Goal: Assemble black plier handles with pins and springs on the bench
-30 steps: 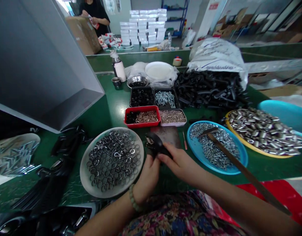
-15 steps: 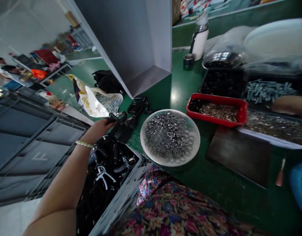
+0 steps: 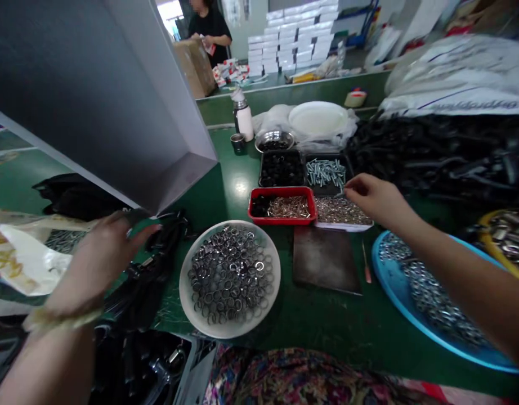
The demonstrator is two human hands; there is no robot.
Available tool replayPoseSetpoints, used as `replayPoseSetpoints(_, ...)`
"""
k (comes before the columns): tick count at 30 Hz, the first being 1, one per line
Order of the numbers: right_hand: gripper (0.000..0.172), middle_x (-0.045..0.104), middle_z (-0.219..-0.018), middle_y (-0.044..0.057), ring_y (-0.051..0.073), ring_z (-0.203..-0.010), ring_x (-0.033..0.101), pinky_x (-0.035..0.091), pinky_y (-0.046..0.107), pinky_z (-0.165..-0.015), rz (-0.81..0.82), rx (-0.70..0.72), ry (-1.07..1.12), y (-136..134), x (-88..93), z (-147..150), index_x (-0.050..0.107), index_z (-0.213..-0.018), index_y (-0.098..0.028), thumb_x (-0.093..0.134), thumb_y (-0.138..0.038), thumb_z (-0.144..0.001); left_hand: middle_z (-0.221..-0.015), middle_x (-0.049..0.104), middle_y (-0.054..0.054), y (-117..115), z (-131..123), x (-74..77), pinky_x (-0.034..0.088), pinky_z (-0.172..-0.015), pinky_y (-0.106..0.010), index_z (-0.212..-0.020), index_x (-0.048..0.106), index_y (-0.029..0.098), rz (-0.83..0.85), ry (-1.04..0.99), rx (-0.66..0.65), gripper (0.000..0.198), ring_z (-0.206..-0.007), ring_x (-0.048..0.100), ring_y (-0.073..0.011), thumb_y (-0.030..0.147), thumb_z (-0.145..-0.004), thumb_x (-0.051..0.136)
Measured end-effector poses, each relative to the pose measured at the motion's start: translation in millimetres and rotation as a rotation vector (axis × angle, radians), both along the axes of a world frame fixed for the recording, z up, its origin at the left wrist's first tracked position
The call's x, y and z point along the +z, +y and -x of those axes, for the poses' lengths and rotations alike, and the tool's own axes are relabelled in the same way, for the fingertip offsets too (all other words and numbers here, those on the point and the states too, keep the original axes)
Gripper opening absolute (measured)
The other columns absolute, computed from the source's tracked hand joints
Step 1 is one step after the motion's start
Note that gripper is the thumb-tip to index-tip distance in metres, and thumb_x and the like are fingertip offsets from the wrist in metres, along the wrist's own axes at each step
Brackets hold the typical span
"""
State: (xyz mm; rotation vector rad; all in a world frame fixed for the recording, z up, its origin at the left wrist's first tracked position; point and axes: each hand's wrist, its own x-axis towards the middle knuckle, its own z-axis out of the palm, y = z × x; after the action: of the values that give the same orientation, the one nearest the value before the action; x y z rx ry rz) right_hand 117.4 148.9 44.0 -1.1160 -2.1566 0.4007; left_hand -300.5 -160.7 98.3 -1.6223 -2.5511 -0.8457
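My right hand [image 3: 367,194] is pinched at the near edge of a black tray of silvery screws [image 3: 326,171], with what looks like a screw at its fingertips. Below its fingers lies a shallow tray of small metal pieces [image 3: 341,211]. My left hand [image 3: 105,253], smeared by motion, hovers over the left side of the table with thumb and fingers apart; I make out nothing held. Beside it lie black clamp-like parts [image 3: 153,270]. A white plate of metal rings [image 3: 229,278] sits between my hands.
A red tray [image 3: 282,221] of small pins and black pieces stands behind a dark flat plate [image 3: 325,259]. At right are a screwdriver [image 3: 366,270] and a blue basin [image 3: 394,287]. A tall grey bin [image 3: 158,107] stands left; a person [image 3: 211,34] is beyond.
The view has swung right. My left hand has come away from the black part it was touching and is raised. My right hand stays by the screw tray, its fingers now pinched.
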Motion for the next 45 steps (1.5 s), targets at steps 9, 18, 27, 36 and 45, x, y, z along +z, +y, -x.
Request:
replayPoseSetpoints(9,0.013,0.066,-0.082,0.003,0.015,-0.069,0.061,0.050,0.027,-0.064,0.073,0.067,0.203,-130.4,-22.8,-22.3,0.065,-0.092,-0.021,0.057,-0.022,-0.082,-0.103,0.069,-0.015,292.5,-131.2,-33.7,0.048,-0.086,-0.033,-0.103,0.067,0.012,0.372,0.382,-0.314,0.024,-0.101,0.063,-0.0268,0.017,-0.080,0.061)
replayPoseSetpoints(18,0.015,0.067,-0.086,0.003,0.016,-0.072,0.063,0.052,0.028,-0.064,0.063,-0.004,0.416,-142.4,-40.3,-29.7,0.064,-0.098,-0.023,0.059,-0.026,-0.085,-0.115,0.061,-0.016,266.5,-150.1,-46.2,0.048,-0.092,-0.032,-0.101,0.066,0.008,0.021,-0.222,-0.216,0.025,-0.095,0.063,-0.0189,0.020,-0.091,0.047)
replayPoseSetpoints(27,0.008,0.065,-0.072,0.001,0.015,-0.060,0.061,0.050,0.028,-0.055,-0.077,0.053,0.311,-148.4,-41.6,-3.6,0.062,-0.091,-0.024,0.056,-0.027,-0.085,-0.092,0.071,-0.005,132.0,-267.8,-80.5,0.054,-0.084,-0.025,-0.093,0.071,0.013,-0.045,-1.810,-0.392,0.022,-0.084,0.067,-0.0122,0.017,-0.072,0.075)
replayPoseSetpoints(36,0.039,0.062,-0.101,0.008,0.019,-0.087,0.062,0.053,0.035,-0.075,0.094,0.298,0.348,-156.5,-57.8,-13.6,0.051,-0.126,-0.023,0.056,-0.026,-0.087,-0.093,0.072,-0.002,97.8,-278.2,-92.9,0.052,-0.083,-0.026,-0.096,0.069,0.018,-0.184,-1.717,-0.404,0.034,-0.085,0.067,-0.0128,0.016,-0.065,0.080)
replayPoseSetpoints(45,0.041,0.046,-0.050,-0.005,0.010,-0.042,0.045,0.040,0.022,-0.041,0.897,0.176,0.641,-177.4,-74.3,-7.4,0.050,-0.067,-0.021,0.057,-0.059,-0.081,-0.087,0.071,-0.006,55.7,-282.1,-102.0,0.054,-0.076,-0.024,-0.096,0.065,0.015,0.140,-2.068,-0.366,0.024,-0.076,0.068,-0.0124,0.017,-0.073,0.073)
